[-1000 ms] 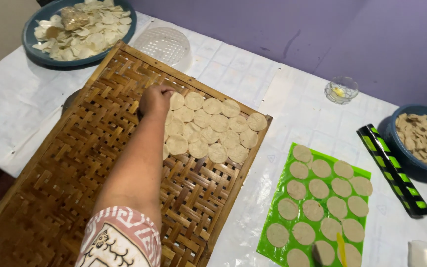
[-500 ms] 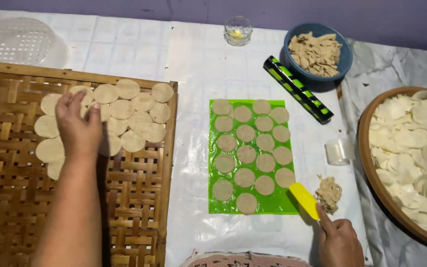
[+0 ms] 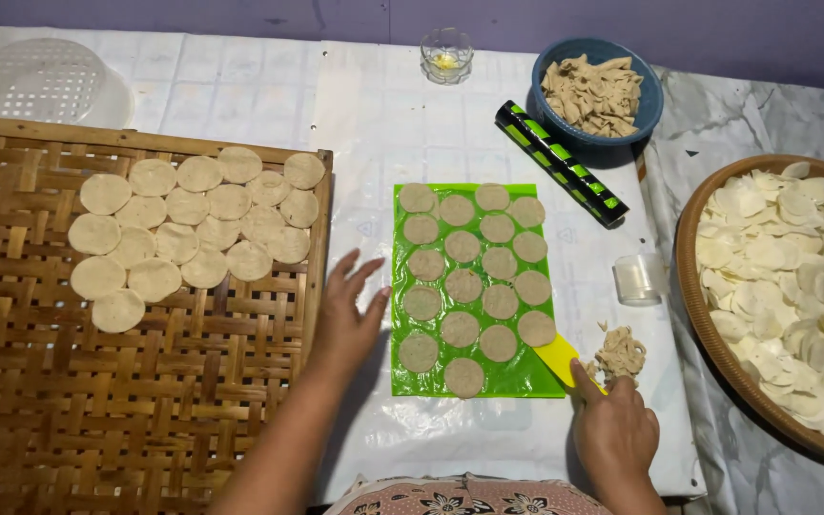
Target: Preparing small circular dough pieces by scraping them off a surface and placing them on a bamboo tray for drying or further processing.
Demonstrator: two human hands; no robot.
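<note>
A green mat (image 3: 517, 380) lies on the white table cover, carrying several round dough discs (image 3: 462, 246). My left hand (image 3: 347, 315) hovers open beside the mat's left edge, fingers spread, holding nothing. My right hand (image 3: 614, 431) grips a yellow scraper (image 3: 565, 360) whose blade touches the mat's lower right corner, next to a small heap of dough scraps (image 3: 619, 351). More dough discs (image 3: 193, 224) lie in overlapping rows on the woven bamboo tray (image 3: 97, 401) at the left.
A blue bowl (image 3: 601, 91) of dough trimmings stands at the back, with a black and green roller (image 3: 561, 163) beside it. A small glass (image 3: 446, 53), a round clear cutter (image 3: 637, 278), a white plastic basket (image 3: 45, 81) and a round tray of white slices (image 3: 784, 286) surround the work area.
My left hand has left the discs on the bamboo tray and moved right, to the green mat's edge. My right hand stays on the scraper at the mat's corner.
</note>
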